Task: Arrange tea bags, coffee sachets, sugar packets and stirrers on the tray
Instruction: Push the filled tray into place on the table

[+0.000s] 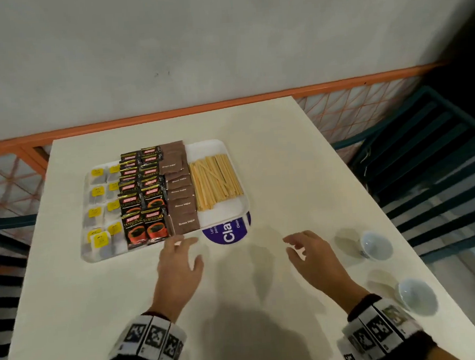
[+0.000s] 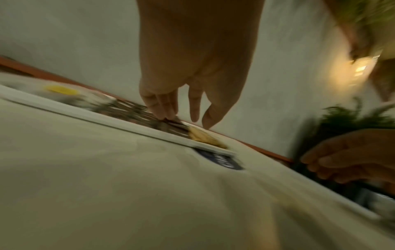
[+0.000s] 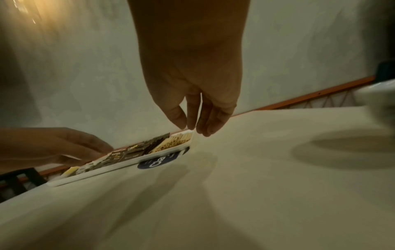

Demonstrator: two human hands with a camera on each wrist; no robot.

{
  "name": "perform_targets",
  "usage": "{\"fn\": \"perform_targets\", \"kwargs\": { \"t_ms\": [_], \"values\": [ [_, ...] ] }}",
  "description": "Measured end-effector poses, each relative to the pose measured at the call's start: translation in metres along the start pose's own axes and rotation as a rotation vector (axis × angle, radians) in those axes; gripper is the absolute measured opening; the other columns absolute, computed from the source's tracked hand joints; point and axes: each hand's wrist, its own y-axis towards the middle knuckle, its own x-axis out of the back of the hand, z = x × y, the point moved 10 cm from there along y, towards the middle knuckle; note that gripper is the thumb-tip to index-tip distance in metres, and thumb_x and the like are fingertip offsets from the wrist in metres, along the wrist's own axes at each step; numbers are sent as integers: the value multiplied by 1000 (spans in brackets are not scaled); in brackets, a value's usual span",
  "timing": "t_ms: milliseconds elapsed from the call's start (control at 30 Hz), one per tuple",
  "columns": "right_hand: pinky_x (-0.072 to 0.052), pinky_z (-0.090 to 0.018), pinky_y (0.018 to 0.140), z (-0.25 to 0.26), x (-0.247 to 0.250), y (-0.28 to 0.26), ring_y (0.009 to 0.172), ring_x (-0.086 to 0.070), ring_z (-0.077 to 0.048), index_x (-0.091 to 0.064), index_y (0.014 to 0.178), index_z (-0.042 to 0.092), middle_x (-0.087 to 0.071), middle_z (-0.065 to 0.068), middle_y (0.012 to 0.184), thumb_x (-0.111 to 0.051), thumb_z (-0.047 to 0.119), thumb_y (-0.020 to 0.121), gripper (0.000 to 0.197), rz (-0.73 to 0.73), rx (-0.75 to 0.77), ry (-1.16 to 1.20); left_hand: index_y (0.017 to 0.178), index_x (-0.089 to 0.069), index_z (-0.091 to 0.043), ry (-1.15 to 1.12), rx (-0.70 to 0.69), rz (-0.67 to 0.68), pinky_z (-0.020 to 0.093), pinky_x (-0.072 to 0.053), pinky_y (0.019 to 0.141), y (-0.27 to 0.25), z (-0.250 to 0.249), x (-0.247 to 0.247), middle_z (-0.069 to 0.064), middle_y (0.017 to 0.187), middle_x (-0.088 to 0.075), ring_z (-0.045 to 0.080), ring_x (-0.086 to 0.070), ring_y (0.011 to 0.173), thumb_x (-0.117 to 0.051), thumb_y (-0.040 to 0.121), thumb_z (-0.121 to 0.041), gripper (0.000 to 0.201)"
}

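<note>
A white tray [image 1: 217, 149] on the table holds four groups side by side: tea bags [image 1: 101, 212] with yellow tags at the left, black coffee sachets [image 1: 142, 197], brown sugar packets [image 1: 179, 186], and wooden stirrers [image 1: 217, 182] at the right. My left hand [image 1: 180, 257] hovers just in front of the tray's near edge, fingers relaxed and empty. My right hand [image 1: 306, 249] hangs over bare table to the right, also loose and empty. In the wrist views the left hand [image 2: 181, 108] and the right hand [image 3: 196, 118] hold nothing.
A purple round sticker [image 1: 228, 231] peeks from under the tray's near right corner. Two small white cups [image 1: 375, 244] [image 1: 416, 296] stand near the table's right edge. Dark green slatted chairs [image 1: 432, 166] sit to the right, an orange railing [image 1: 170, 114] behind.
</note>
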Motion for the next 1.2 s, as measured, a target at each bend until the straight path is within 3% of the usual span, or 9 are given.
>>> {"fn": "perform_targets", "kwargs": {
  "t_ms": [100,233,333,433,533,733,967,1067,1200],
  "values": [
    [-34,-7,78,-29,39,-40,87,-51,-6,-66,104,17,-56,8,95,-61,15,87,18,-37,-11,-109,119,-60,-12,-75,-219,176,24,-33,100,-21,-82,-52,7,127,-46,21,-49,119,-60,86,-13,33],
    [-45,-29,84,-77,91,-90,97,-61,-23,-68,99,20,-65,-3,103,-77,23,73,27,-160,-115,-344,126,-53,-19,-40,-420,385,21,-33,99,-48,-176,-114,1,132,-40,16,-46,120,-54,89,-18,37],
    [-34,-41,106,-124,105,-115,127,-41,-25,-51,126,28,-47,-3,136,-66,51,76,57,-54,-312,-413,131,-47,-20,13,-502,462,27,-34,102,-57,-228,-155,1,135,-37,19,-44,121,-53,89,-19,43],
    [-24,-37,115,-155,105,-131,139,-21,-21,-26,140,36,-22,4,152,-53,67,76,76,90,-378,-352,140,-34,-22,122,-544,527,33,-31,107,-60,-265,-197,4,145,-27,24,-36,129,-55,88,-22,56],
    [-30,-25,110,-164,104,-134,135,-28,-17,-24,140,36,-25,7,150,-56,60,79,73,102,-322,-254,144,-23,-24,226,-549,547,36,-26,109,-57,-289,-228,8,153,-15,27,-27,136,-58,87,-28,68],
    [-37,-9,94,-179,103,-125,119,-42,-8,-33,133,35,-39,10,139,-66,49,78,66,127,-198,-137,146,-21,-23,242,-492,548,34,-27,110,-43,-305,-255,7,152,-24,25,-27,137,-59,87,-32,71],
    [-32,-10,92,-174,131,-78,110,-34,0,-30,136,32,-35,11,138,-68,50,75,74,139,-124,-84,142,-33,-20,26,-341,459,23,-33,102,-16,-281,-217,2,136,-34,20,-41,124,-63,84,-30,66],
    [-31,-13,91,-154,146,-29,107,-36,-2,-32,137,26,-38,5,137,-70,42,77,73,99,-27,-121,141,-37,-20,-33,-205,347,20,-36,99,11,-247,-182,2,131,-32,19,-48,116,-67,82,-28,67],
    [-38,-20,92,-107,142,54,110,-50,-20,-41,132,14,-47,-6,129,-76,32,73,71,72,131,-129,140,-38,-16,-67,-79,187,18,-32,98,46,-205,-137,7,133,-33,23,-46,118,-71,79,-22,70]
  ]
}}
